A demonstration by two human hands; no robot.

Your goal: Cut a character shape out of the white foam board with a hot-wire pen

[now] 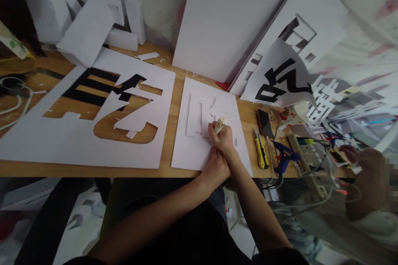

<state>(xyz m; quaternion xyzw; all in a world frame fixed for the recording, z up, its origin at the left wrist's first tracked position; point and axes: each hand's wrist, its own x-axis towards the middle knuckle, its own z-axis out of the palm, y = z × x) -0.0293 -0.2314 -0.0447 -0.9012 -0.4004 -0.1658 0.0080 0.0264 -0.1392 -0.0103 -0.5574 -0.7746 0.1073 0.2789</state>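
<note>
My right hand [223, 140] grips a cream-coloured knife handle [220, 124] and presses its tip down onto a white foam board [189, 149] with a cut character outline. My left hand [215, 169] rests just below, wrapped against the right wrist near the board's front edge. Both hands sit over the board's lower right part.
A large white sheet [37, 140] with cut-out shapes lies to the left. A yellow utility knife [260, 149], a dark phone [264, 123], a blue glue gun [284, 158] and cables lie to the right. White boards [230, 16] lean on the wall. Another person's hand [351, 153] is at far right.
</note>
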